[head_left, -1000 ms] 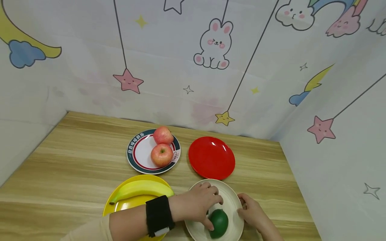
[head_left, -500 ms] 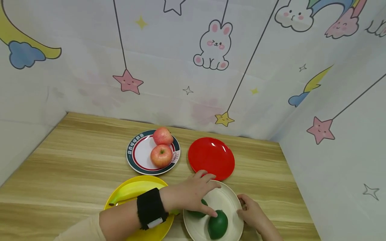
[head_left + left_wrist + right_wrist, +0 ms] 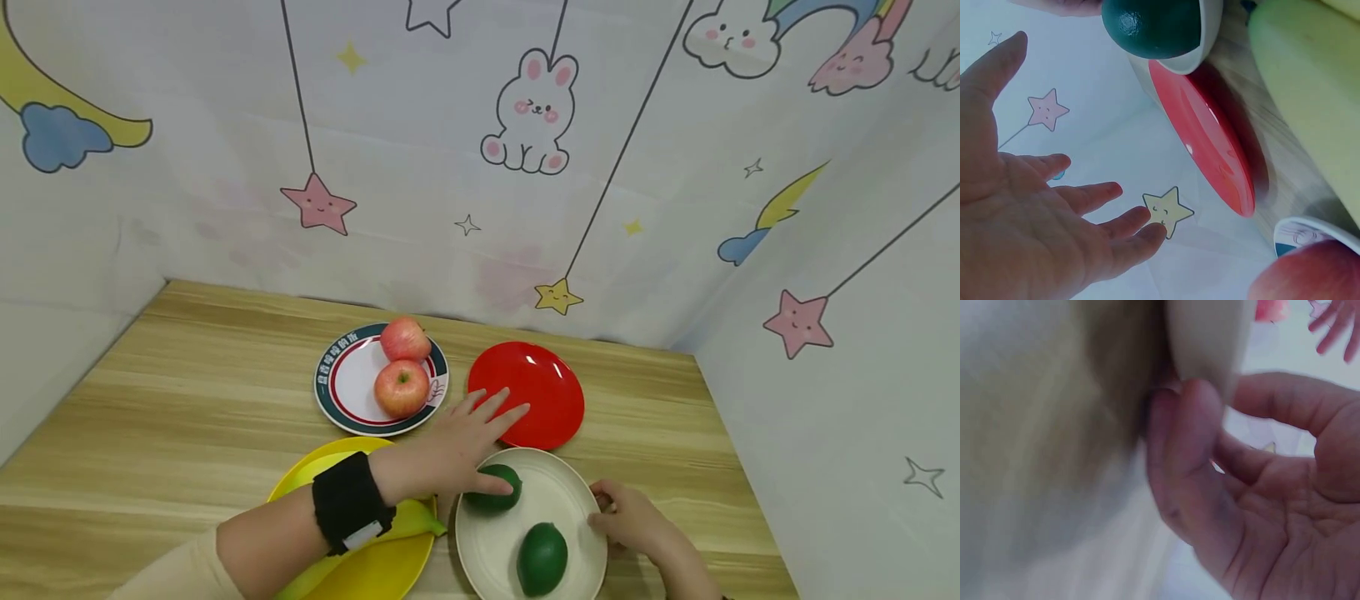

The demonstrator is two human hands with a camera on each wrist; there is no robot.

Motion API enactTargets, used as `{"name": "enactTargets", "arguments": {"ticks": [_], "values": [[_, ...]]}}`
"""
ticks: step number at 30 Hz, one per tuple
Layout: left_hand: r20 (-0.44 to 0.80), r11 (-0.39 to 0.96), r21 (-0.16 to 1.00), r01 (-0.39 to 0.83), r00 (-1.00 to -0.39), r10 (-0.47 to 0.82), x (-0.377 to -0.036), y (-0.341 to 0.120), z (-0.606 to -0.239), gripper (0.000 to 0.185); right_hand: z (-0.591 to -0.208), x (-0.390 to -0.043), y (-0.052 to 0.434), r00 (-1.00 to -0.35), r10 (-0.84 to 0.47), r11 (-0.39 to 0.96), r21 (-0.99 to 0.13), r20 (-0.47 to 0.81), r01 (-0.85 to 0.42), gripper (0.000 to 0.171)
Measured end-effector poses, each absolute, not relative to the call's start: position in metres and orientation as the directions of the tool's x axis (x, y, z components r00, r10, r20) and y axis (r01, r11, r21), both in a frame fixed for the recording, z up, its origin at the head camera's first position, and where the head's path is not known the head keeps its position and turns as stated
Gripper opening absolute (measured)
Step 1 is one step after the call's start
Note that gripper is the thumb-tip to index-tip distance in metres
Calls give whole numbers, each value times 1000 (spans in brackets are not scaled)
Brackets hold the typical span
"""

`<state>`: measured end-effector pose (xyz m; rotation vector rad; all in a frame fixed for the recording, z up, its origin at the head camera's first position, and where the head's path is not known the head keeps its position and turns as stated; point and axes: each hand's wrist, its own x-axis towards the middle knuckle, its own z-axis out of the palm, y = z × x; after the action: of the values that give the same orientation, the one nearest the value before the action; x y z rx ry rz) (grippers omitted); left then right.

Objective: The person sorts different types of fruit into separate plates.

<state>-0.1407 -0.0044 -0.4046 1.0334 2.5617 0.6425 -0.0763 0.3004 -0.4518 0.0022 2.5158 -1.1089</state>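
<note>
My left hand (image 3: pixel 446 450) is spread, palm down, over the left rim of a cream plate (image 3: pixel 558 496). Its thumb hangs above one dark green, lime-shaped fruit (image 3: pixel 493 503); the left wrist view shows the palm with nothing in it. A second dark green fruit (image 3: pixel 542 558) lies lower on the same plate. At the plate's right edge, my right hand (image 3: pixel 637 523) pinches the rim, thumb on top and curled fingers beneath, as the right wrist view (image 3: pixel 1272 481) confirms for that hand.
Left of the cream plate is a yellow plate (image 3: pixel 390 575) with bananas (image 3: pixel 412 521), partly covered by my left forearm. Behind stand a red plate (image 3: pixel 543 392) and a patterned plate (image 3: pixel 345 387) with two apples (image 3: pixel 402 387). A printed cloth wall (image 3: pixel 420 258) borders the table.
My left hand has drawn away from the lower green fruit, moving left and up with its fingers straightening. The other green fruit has come into sight. My right hand stays on the rim.
</note>
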Motion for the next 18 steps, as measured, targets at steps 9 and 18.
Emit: {"name": "enactTargets", "arguments": {"ticks": [9, 18], "values": [[-53, 712, 450, 539, -780, 623, -150, -25, -402, 96, -420, -117, 306, -972, -55, 698, -705, -229, 127, 34], [-10, 774, 457, 438, -868, 497, -165, -63, -393, 96, -406, -157, 299, -997, -63, 799, -601, -37, -28, 47]]}}
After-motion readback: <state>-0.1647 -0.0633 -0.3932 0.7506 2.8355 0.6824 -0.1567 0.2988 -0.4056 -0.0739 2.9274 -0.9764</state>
